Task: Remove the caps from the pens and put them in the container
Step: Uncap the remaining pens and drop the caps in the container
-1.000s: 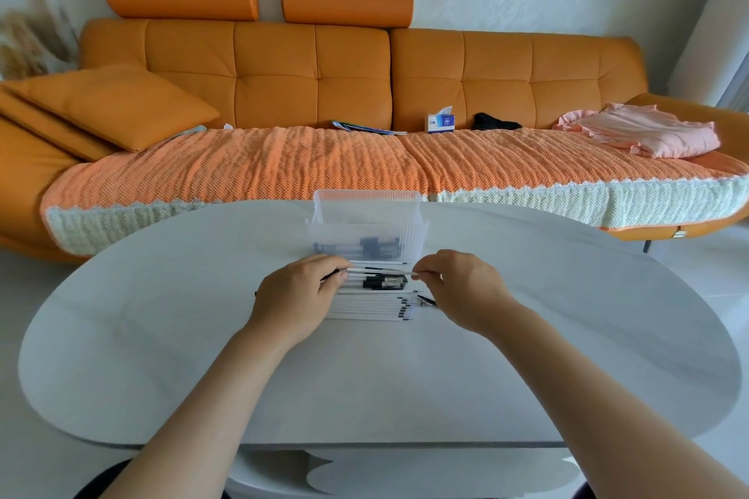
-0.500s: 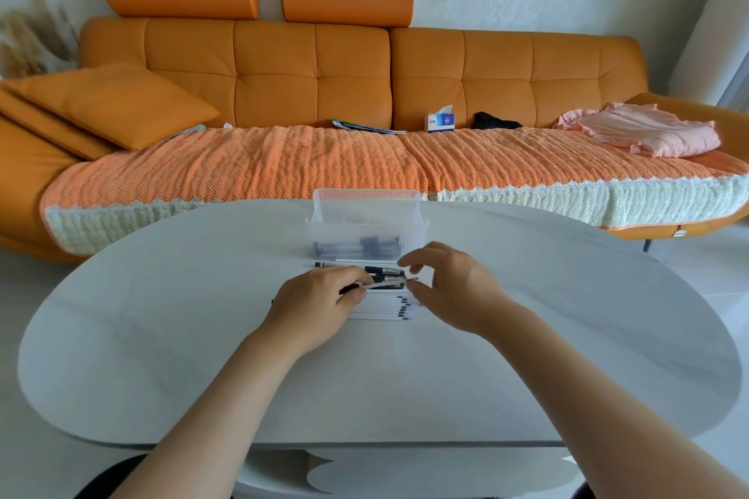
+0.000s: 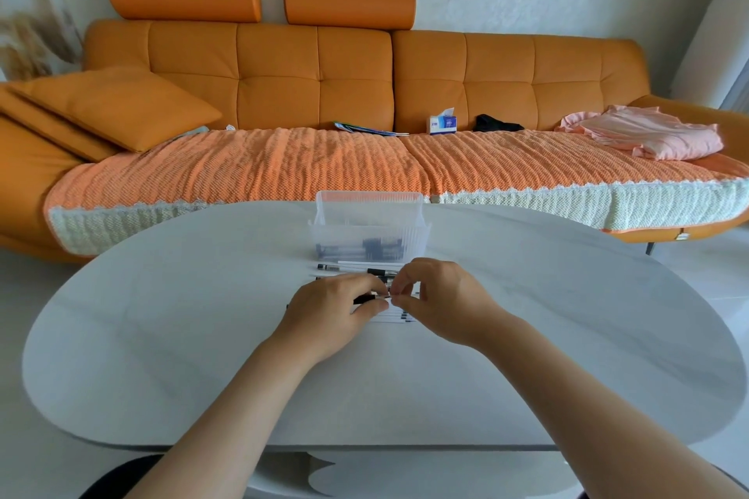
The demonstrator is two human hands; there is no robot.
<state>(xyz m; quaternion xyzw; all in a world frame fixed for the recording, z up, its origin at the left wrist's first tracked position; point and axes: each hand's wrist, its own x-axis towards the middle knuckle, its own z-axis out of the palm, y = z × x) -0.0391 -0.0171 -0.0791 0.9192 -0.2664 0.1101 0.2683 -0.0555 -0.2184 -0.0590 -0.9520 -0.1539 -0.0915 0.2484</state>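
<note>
Black pen [image 3: 363, 299] mostly hidden, pinched by left hand [image 3: 336, 314], right hand [image 3: 444, 306].

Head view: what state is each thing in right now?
container, upright, lidless, dark items inside
pen, held between both hands, cap not discernible
left hand, grips pen
right hand, pinches pen's end
loose pens, lying flat on table
tissue box, open, tissue sticking out

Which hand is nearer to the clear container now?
Right. The right hand is close to the clear container, by its front right corner; the left hand sits a little farther back.
</note>
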